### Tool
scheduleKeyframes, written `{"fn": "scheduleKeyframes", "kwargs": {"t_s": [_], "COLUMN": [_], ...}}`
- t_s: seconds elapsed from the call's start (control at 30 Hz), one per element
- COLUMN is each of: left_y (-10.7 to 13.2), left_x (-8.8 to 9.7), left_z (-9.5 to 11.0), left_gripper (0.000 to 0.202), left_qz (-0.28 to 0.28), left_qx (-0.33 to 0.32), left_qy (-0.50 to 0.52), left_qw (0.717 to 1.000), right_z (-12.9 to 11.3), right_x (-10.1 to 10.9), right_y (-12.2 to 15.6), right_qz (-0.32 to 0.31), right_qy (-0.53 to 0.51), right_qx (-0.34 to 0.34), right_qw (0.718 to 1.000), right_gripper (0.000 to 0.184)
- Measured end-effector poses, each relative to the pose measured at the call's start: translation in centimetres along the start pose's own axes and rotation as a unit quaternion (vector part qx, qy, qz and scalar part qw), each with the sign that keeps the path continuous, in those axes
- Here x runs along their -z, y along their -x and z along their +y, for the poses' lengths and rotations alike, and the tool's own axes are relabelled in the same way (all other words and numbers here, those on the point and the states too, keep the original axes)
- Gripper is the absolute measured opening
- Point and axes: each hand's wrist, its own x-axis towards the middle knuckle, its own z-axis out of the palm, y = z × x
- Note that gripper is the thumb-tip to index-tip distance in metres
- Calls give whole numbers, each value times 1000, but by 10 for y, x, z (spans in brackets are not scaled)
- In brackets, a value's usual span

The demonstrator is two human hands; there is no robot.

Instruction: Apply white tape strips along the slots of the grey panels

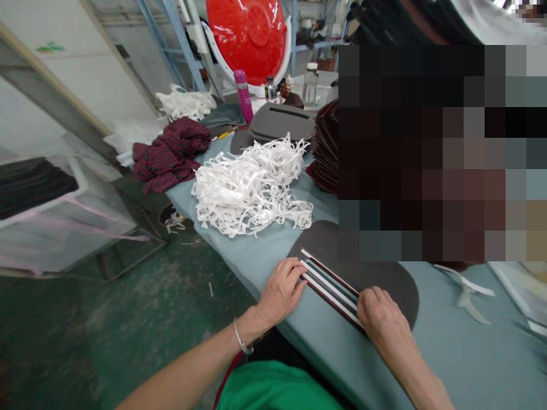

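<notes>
A dark grey rounded foam piece (384, 279) lies on the grey-blue table (299, 336) near its front edge. On its near side sit dark strips edged with white tape (331, 287). My left hand (280, 293) presses flat on the left end of the strips, fingers stretched out. My right hand (382, 319) rests palm down on their right end, fingers curled over the edge. A silver bracelet (241, 339) circles my left wrist.
A heap of white tape strips (252, 185) lies behind the hands. Striped dark red cloth (173, 151), a stack of dark red pieces (327, 148), grey foam shapes (280, 122), a pink bottle (243, 94) and a red basin (248, 37) stand farther back. A wire-frame bin (55, 216) is left.
</notes>
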Motion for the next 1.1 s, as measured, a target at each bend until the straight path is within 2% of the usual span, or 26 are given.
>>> {"fn": "scheduleKeyframes", "kwargs": {"t_s": [0.13, 0.27, 0.43, 0.63, 0.73, 0.83, 0.93, 1.1], "left_y": [1, 1, 1, 2, 1, 1, 1, 1], "left_x": [-1, -2, -2, -3, -3, -1, 0, 0], "left_z": [-1, -2, -1, -1, 0, 1, 2, 3], "left_gripper": [23, 23, 24, 24, 24, 24, 24, 28], "left_qz": [5, 2, -4, 0, 2, 5, 9, 8], "left_qx": [-2, -4, -3, -3, -2, -1, 0, 15], "left_qy": [2, -1, -11, -11, -10, -8, -6, -8], "left_qw": [1000, 1000, 1000, 1000, 1000, 1000, 1000, 1000], "right_z": [1, 1, 4, 4, 7, 6, -10, -63], "right_x": [-4, -3, -1, 1, 1, -2, -6, -7], "right_y": [4, 0, -2, -1, 3, 4, -7, -46], "right_qz": [-4, -31, -52, -25, -5, 12, 39, 103], "right_qy": [-49, -37, -27, 16, -19, -75, -111, -150], "right_qx": [-13, -24, -19, 4, 17, -5, -7, 45], "right_qw": [999, 999, 998, 1000, 1000, 997, 993, 982], "right_gripper": [7, 15, 15, 17, 17, 11, 11, 24]}}
